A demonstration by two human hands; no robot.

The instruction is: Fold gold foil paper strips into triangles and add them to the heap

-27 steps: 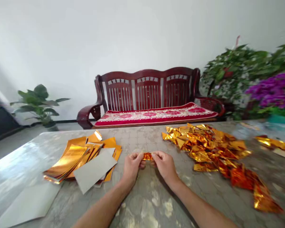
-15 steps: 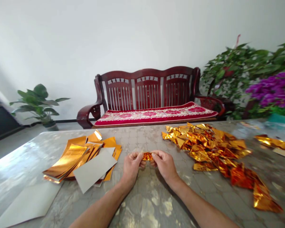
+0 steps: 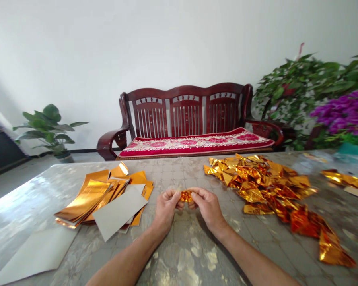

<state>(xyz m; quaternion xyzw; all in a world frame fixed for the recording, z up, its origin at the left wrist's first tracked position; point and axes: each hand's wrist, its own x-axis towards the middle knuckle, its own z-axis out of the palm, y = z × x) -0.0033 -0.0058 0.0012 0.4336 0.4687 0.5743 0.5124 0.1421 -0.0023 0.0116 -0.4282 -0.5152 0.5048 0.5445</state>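
My L hand & R hand are close tog, thumbs + fingers of both pinching the small foil piece btwn them, abt midway across the tabletop. Vs half a sec ago hardly any change: same grip, same spot, foil shows a bit diff btwn thumbs, so prob fine finger work on this one piece, not let go yet. Foil sheet stack sits twd tabletop's L edge, grey card on top. Folded foil pile runs from nr far edge down R side, apart from my hands
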